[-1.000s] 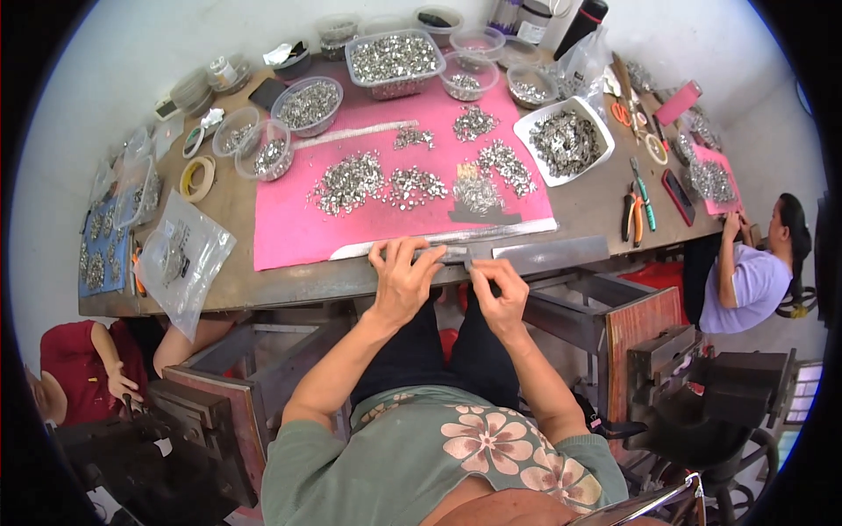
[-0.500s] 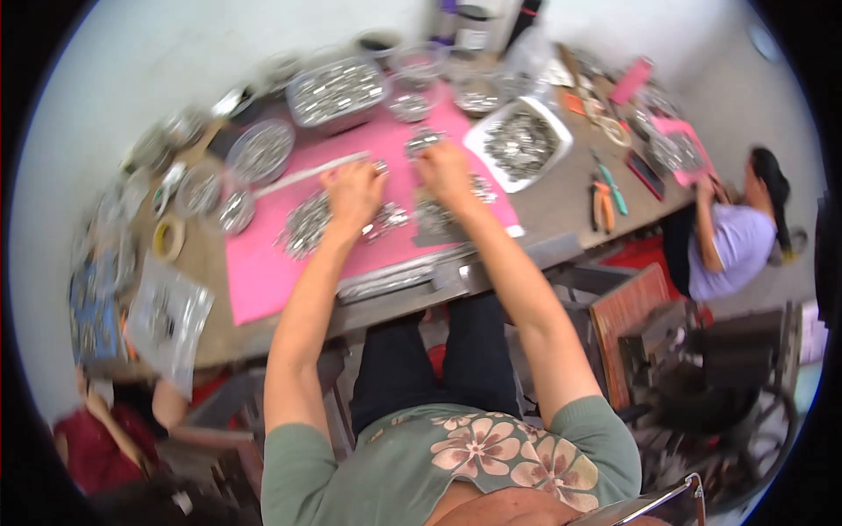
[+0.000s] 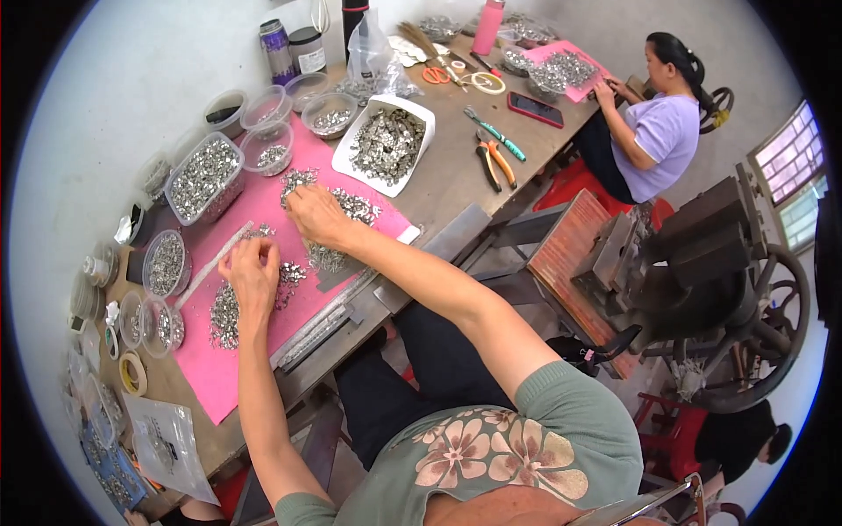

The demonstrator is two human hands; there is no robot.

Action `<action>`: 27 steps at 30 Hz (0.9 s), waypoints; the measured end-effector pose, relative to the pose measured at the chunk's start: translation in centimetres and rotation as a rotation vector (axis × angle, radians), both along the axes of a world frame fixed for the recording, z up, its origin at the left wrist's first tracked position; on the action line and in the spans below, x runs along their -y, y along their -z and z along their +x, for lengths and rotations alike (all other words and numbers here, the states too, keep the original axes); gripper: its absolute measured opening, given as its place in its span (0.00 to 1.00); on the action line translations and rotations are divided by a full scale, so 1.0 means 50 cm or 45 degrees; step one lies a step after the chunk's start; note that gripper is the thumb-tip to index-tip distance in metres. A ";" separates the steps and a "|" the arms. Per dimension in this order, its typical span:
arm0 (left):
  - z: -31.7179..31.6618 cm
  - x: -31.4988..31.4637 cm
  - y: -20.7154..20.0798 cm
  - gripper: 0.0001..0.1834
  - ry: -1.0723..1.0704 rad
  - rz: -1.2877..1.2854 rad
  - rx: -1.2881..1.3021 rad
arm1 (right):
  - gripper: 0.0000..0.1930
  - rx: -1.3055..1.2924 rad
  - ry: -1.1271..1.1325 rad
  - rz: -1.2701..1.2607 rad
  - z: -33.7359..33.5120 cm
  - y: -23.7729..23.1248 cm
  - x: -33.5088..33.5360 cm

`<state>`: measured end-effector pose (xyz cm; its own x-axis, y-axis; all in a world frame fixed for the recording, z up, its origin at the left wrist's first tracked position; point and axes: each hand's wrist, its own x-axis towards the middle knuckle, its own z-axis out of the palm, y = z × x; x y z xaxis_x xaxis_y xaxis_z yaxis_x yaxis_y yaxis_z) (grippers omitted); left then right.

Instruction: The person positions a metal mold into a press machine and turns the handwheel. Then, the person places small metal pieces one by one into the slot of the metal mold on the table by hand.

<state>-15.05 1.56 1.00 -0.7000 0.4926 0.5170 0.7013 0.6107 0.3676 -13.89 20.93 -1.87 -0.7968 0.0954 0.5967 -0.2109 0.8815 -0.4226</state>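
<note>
On a pink mat lie loose piles of small silvery metal pieces. My left hand is over the mat, its fingers bent down and pinched at the edge of the left pile; what the fingertips hold is hidden. Beside it, farther right, my right hand has curled fingers at a small far pile, and whatever they grip cannot be made out. Another pile spreads to the right of that hand. A pale flat strip lies left of my left hand.
A white tray of metal pieces stands at the right, and a filled clear tub at the back. Orange-handled pliers, a toothbrush and a phone lie farther right. A co-worker sits at the far end.
The view has turned to the right, so the table appears tilted and shifted left. Both hands stay over the pink mat, bent at the piles.
</note>
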 end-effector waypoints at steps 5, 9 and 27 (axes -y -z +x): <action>0.133 0.069 -0.024 0.03 0.222 -0.043 0.082 | 0.05 0.255 -0.370 -0.110 0.146 -0.031 0.046; 0.169 0.088 -0.002 0.05 0.261 -0.178 0.046 | 0.07 0.203 -0.468 0.161 0.224 -0.014 0.079; 0.224 0.079 -0.005 0.02 0.212 0.095 0.349 | 0.06 0.074 -0.380 0.062 0.242 -0.009 0.054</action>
